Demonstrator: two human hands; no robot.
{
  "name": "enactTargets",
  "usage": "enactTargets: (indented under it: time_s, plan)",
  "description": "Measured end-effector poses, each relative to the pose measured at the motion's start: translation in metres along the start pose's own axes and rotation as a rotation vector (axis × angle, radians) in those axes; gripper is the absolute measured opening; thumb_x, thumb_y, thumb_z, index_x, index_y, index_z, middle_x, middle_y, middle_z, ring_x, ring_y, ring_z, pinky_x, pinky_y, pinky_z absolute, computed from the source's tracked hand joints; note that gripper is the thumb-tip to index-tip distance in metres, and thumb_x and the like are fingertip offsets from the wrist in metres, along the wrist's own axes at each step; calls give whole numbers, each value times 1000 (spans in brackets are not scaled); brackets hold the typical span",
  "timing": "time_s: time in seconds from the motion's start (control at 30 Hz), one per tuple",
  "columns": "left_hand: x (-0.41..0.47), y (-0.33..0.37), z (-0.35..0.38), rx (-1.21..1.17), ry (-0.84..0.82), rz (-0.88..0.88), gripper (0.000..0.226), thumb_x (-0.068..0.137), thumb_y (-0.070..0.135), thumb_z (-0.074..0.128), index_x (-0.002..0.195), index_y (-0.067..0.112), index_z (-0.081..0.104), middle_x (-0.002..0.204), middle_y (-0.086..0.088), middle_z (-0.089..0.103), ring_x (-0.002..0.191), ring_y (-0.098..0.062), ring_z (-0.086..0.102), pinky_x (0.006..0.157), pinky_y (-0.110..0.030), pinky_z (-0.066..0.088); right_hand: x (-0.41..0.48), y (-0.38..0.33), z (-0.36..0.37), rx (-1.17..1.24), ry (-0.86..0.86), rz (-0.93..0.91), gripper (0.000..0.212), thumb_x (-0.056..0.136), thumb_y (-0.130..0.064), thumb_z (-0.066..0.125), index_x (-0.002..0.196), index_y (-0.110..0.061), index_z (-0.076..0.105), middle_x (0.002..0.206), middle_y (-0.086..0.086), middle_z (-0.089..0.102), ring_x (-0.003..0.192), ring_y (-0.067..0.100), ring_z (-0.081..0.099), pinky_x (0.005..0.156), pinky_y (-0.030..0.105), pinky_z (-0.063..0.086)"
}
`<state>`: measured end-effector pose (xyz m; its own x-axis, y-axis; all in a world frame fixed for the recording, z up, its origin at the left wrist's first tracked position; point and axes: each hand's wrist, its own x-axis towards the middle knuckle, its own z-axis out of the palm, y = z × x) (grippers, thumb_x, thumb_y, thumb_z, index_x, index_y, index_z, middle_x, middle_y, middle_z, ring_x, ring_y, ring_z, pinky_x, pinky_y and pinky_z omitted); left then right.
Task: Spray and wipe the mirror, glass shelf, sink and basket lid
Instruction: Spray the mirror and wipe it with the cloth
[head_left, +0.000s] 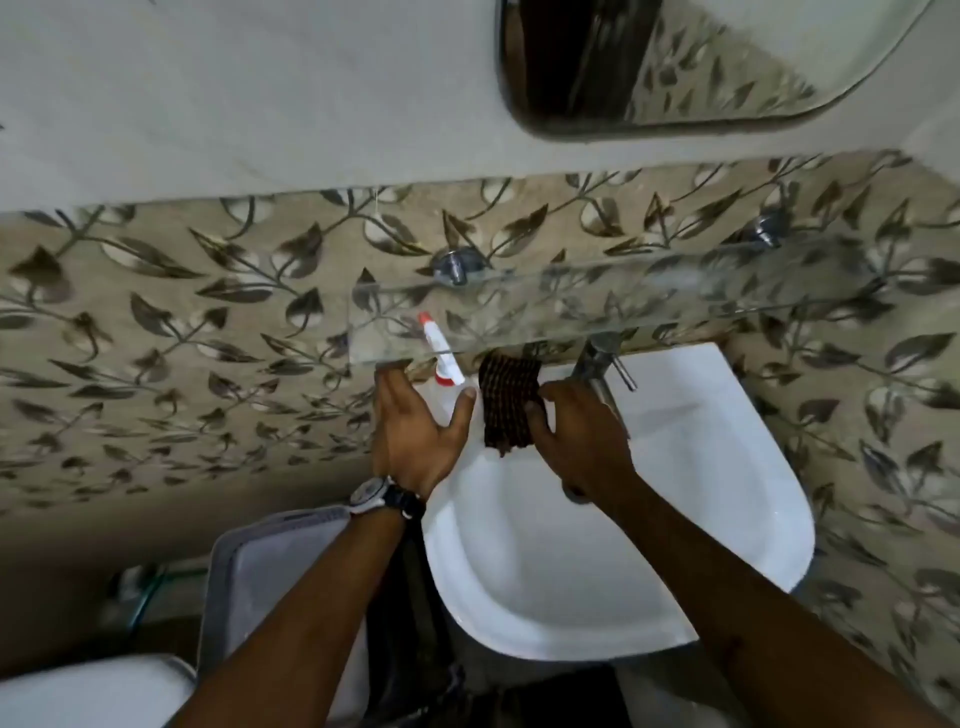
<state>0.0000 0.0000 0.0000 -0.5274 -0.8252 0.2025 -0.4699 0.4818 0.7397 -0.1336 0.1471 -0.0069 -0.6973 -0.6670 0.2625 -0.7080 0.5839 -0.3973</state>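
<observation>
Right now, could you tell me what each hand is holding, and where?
The left hand holds the spray bottle by its body; the right hand holds the cloth by its side edge.

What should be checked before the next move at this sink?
1. Cloth in the right hand: ok, gripped.
2. Spray bottle within reach: ok, right at the left hand.
3. Left hand's grip on the spray bottle: cannot tell.
4. Room to lift the spray bottle straight up: not ok, its nozzle sits under the glass shelf.
5. Tap off: ok, no running water seen.
6. Mirror clean: cannot tell, only partly in view.
</observation>
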Motion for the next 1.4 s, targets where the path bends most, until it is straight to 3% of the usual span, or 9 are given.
enactTargets:
  time_s: [0.3,0.47,0.6,0.67,0.77,0.93,1.1,1.17,1.4]
  plan:
    - [27,-8,35,-153,-31,-41,88,82,48,84,140,-4,42,138,-25,53,128,-41,58,105,-47,52,43,2,72,-106,-283,-29,54,98,-38,48,144,-11,46,140,25,49,106,50,61,77,55,58]
    - [38,-16,56,-201,24,-80,87,83,45,83,138,-11,45,136,-32,53,130,-43,53,114,-44,43,47,5,107,-299,-351,-111,63,102,-30,32,156,1,27,152,32,40,141,53,36,117,60,31]
    - [45,-18,68,-235,118,-24,73,86,23,83,135,-17,46,133,-37,52,129,-39,44,115,-10,24,48,-6,108,-317,-309,-36,73,87,-24,75,149,0,44,141,30,54,130,48,53,105,53,51]
    - [52,-21,73,-244,112,-60,65,88,26,78,131,-14,48,123,-37,60,125,-38,48,117,-23,31,47,-10,105,-352,-287,-9,74,79,-17,83,144,-1,51,136,30,59,123,46,61,94,49,59]
    - [57,-25,78,-213,90,-99,54,87,30,63,114,-15,53,104,-36,67,111,-46,57,108,-49,41,47,-15,92,-223,-322,64,81,84,-6,75,155,-12,36,150,23,46,132,42,53,96,45,54]
    - [52,-16,72,-292,90,-76,52,82,16,57,126,-12,52,100,-22,63,96,-29,59,95,-46,50,53,-7,71,7,-366,221,54,83,1,64,132,-20,54,96,12,75,83,35,74,75,42,61]
    - [39,-9,70,-294,63,-67,53,92,49,57,123,7,48,95,-26,67,85,-39,66,81,-50,55,37,-1,57,391,-156,343,54,93,4,43,139,-21,57,90,9,75,64,17,74,61,43,63]
    - [29,-6,65,-245,43,25,37,98,41,59,123,19,43,99,-23,65,84,-39,65,80,-52,56,26,-2,50,532,-83,382,56,95,3,40,143,-22,54,99,9,74,67,17,75,60,41,64]
    - [-34,16,37,-192,-16,258,47,101,18,59,140,-9,54,112,-25,65,98,-44,68,89,-52,57,-25,-21,6,981,172,850,56,89,-5,54,136,-34,62,119,-4,73,110,19,70,98,49,57]
